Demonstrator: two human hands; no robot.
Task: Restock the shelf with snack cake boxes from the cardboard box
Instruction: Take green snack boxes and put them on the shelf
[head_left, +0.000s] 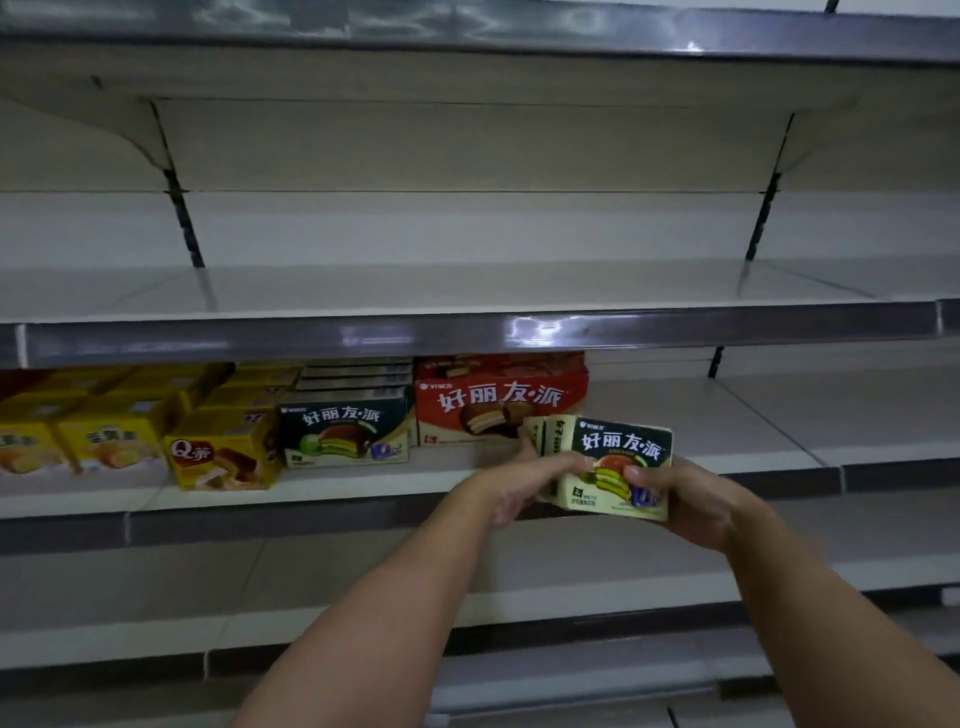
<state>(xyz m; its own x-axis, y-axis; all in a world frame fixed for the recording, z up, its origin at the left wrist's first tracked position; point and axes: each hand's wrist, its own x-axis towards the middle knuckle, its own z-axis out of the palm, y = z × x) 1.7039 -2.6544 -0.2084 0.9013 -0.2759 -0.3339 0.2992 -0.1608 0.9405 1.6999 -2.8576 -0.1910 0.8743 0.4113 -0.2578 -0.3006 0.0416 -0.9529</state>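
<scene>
On the middle shelf (363, 486), yellow boxes (111, 439) fill the far left, then a yellow Q box (221, 457), a dark green snack cake box (345, 428) fronting a stack, and a red snack cake box (498, 405) to its right. Nearer, just in front of the shelf edge, the left hand (511, 488) and right hand (696, 501) hold a cream-and-green box (605, 470) between them, fingers curled round its left side and lower right corner, the right thumb on its front.
</scene>
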